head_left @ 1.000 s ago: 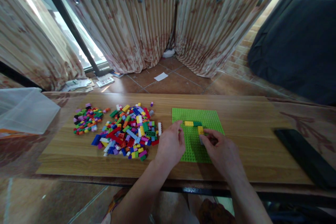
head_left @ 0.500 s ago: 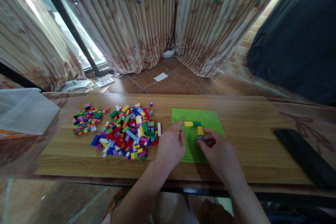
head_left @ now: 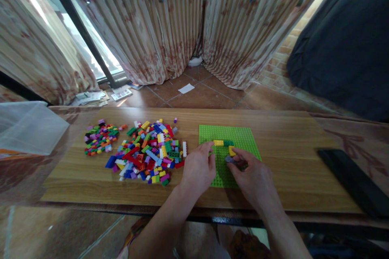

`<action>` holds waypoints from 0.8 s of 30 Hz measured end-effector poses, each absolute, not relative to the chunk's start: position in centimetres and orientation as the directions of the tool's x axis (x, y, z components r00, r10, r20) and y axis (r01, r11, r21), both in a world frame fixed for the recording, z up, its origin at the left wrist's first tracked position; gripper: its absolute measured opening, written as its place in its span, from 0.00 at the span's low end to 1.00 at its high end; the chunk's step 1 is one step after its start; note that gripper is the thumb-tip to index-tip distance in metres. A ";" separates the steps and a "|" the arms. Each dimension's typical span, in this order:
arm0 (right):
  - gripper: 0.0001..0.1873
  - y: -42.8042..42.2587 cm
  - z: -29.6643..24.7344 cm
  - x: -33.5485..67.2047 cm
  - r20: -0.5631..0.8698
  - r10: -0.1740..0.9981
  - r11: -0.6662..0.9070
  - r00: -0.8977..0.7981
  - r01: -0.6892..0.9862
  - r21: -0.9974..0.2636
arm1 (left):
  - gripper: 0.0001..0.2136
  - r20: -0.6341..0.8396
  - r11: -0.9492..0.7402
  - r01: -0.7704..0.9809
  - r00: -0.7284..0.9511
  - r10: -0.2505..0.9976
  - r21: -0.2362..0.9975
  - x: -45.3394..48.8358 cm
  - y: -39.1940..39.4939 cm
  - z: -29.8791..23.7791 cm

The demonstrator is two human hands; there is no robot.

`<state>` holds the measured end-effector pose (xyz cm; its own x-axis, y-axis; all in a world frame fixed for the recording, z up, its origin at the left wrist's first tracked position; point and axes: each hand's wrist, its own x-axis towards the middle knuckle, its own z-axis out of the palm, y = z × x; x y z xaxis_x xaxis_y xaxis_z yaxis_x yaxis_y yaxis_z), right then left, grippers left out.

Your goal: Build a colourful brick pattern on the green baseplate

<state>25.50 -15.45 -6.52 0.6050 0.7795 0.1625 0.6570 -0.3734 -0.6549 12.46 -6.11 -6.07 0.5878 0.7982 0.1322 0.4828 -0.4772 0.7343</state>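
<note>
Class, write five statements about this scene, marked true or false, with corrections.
1. Multicoloured plastic bricks lie in one heap. False: a smaller heap and a larger heap show.
2. The right hand grips a greyish brick. True.
3. The left hand is at the left side of the green studded plastic baseplate. True.
4. Only red bricks stand on the baseplate. False: a yellow brick and a dark green brick stand there.
5. A flat black oblong object lies right of the baseplate. True.

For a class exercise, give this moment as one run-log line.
right grip: holding greyish plastic brick | left grip: beside yellow plastic brick | below: green square studded baseplate
</note>
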 end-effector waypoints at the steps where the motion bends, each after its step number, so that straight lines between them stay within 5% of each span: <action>1: 0.20 -15.4 -6.5 25.5 0.176 0.782 -0.358 0.598 0.662 -0.659 | 0.16 0.134 -0.478 0.482 0.587 0.798 0.734 12.5 -6.1 -6.1; 24: 0.17 -14.9 -6.5 24.9 0.288 0.847 -0.174 0.446 0.746 -0.642 | 0.18 0.130 -0.488 0.464 0.613 0.779 0.739 12.3 -6.5 -5.8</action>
<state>24.94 -14.87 -6.50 0.4461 0.8474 0.2881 0.7463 -0.1745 -0.6424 12.27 -6.45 -5.78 0.6132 0.7792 0.1297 0.4638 -0.4881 0.7393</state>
